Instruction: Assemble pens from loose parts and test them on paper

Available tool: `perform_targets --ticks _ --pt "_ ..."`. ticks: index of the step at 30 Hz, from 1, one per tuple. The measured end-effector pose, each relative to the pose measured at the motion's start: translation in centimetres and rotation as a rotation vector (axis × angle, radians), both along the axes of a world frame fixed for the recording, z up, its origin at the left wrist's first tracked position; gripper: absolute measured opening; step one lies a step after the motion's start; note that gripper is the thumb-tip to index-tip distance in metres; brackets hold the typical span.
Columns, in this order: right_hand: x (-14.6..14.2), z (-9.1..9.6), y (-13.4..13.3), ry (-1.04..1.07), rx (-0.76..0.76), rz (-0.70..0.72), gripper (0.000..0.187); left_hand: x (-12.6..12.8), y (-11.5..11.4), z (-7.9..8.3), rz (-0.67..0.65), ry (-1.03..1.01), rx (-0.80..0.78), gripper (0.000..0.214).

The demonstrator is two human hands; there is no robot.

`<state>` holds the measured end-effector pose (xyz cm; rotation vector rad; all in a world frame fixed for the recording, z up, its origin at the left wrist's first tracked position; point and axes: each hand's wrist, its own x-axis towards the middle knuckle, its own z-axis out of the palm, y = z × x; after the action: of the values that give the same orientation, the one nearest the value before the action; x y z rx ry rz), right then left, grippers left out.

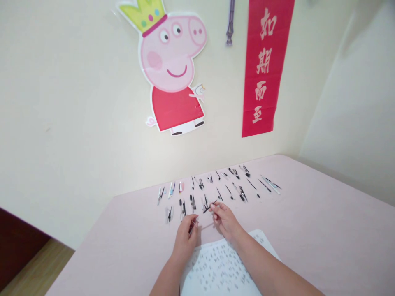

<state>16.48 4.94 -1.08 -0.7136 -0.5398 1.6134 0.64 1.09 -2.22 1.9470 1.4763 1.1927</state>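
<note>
My right hand (pixel 224 218) is closed in a pinch on a thin black pen part (pixel 207 209), held just above the table. My left hand (pixel 186 235) is also closed, fingertips together around a slim, partly hidden piece whose kind I cannot make out. The two hands are apart, left and right of each other. Just beyond them lie groups of pen parts, among them a dark set (pixel 193 203) and another black set (pixel 182 207). A white sheet (pixel 259 236) covered in small dark marks lies under my forearms.
The pink table (pixel 308 222) runs back to a pale wall. More pens and pen parts, such as a black and clear group (pixel 242 193) and light blue pens (pixel 271 184), lie in rows. A pink pig cutout (pixel 175 107) and a red banner (pixel 262 82) are on the wall.
</note>
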Motion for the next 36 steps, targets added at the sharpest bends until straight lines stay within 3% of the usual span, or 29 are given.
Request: perform_targets --ticks 9,13,16,19,26,36 --pt "0.9 -0.5 0.8 0.181 -0.069 -0.026 0.025 -0.5 0.4 -0.1 0.003 -0.13 0.069 0.032" --pt "0.8 -0.5 0.7 0.177 -0.084 0.0 0.025 -0.7 0.7 0.0 0.045 -0.302 -0.102 0.037" --pt "0.8 -0.5 0.6 0.183 -0.091 -0.001 0.025 -1.2 0.6 0.5 0.052 -0.36 -0.271 0.028" --pt "0.8 -0.7 0.6 0.186 -0.094 -0.004 0.026 -1.8 0.3 1.1 0.036 -0.321 -0.363 0.016" --pt "0.8 -0.7 0.6 0.137 -0.079 0.016 0.025 -3.1 0.3 1.7 -0.039 -0.176 -0.376 0.004" --pt "0.8 -0.6 0.6 0.147 -0.101 0.023 0.025 -3.4 0.4 2.7 -0.022 -0.03 -0.301 0.016"
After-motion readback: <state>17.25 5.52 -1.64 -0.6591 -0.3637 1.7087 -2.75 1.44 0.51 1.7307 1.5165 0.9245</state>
